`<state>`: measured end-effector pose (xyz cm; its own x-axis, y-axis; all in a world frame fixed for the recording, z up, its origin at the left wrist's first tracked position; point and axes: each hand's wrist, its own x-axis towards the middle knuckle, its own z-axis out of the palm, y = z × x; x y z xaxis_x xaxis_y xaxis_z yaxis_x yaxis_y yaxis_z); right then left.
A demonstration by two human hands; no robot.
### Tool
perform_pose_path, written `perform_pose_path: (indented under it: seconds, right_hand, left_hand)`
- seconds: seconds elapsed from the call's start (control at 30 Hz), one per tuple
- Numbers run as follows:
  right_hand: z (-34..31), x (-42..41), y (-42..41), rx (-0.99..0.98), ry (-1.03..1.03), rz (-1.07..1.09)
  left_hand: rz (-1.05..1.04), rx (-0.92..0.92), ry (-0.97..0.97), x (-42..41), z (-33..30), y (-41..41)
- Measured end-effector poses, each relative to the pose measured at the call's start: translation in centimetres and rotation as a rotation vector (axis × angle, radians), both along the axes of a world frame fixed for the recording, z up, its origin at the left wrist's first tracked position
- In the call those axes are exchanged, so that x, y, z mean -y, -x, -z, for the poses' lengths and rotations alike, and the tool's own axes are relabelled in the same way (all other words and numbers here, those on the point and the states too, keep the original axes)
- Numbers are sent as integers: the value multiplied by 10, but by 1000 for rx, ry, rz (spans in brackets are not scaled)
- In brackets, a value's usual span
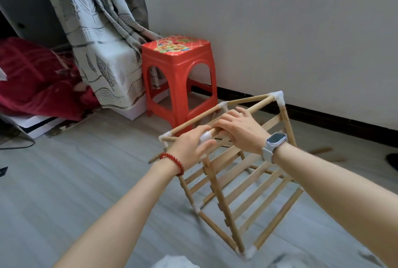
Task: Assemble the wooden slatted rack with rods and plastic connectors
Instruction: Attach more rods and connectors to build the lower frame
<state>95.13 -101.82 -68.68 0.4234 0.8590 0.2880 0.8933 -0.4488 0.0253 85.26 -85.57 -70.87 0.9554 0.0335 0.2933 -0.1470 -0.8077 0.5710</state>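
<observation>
The wooden rack (247, 183) stands tilted on the grey floor, a box frame of round rods with slatted panels inside. White plastic connectors join its corners, one at the far top corner (279, 98) and one at the near bottom corner (249, 252). My left hand (189, 149) pinches the white connector (205, 136) at the near top corner. My right hand (239, 125), with a watch on the wrist, grips the top rod (254, 107) next to that connector.
A red plastic stool (178, 74) stands just behind the rack by the white wall. A patterned curtain (103, 41) and a red blanket (32, 78) lie to the left. Loose wooden rods (321, 150) rest on the floor at right.
</observation>
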Motion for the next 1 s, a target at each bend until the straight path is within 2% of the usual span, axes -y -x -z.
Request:
perform_pose_path:
  seconds: [0.13, 0.27, 0.33, 0.4, 0.5, 0.63, 0.87, 1.0]
  right_hand:
    - [28, 13, 23, -123, -330, 101]
    - [47, 19, 40, -330, -359, 185]
    - [50, 16, 44, -453, -280, 179]
    - [55, 14, 47, -520, -118, 130]
    - [65, 7, 51, -451, 64, 71]
    - [78, -3, 51, -390, 124, 29]
    - [114, -9, 67, -246, 249, -27]
    - [123, -9, 67, -342, 350, -37]
  left_hand:
    - [-60, 183, 89, 22, 8, -2]
    - [-124, 158, 167, 27, 7, -5]
    - [-192, 128, 215, 23, 5, -9]
    - [-269, 92, 274, 20, 5, -11]
    - [-354, 3, 382, 14, 10, -4]
    - [-361, -72, 495, 5, 33, 17]
    - [-526, -351, 546, 0, 93, 57]
    - [-532, -395, 604, 5, 114, 64]
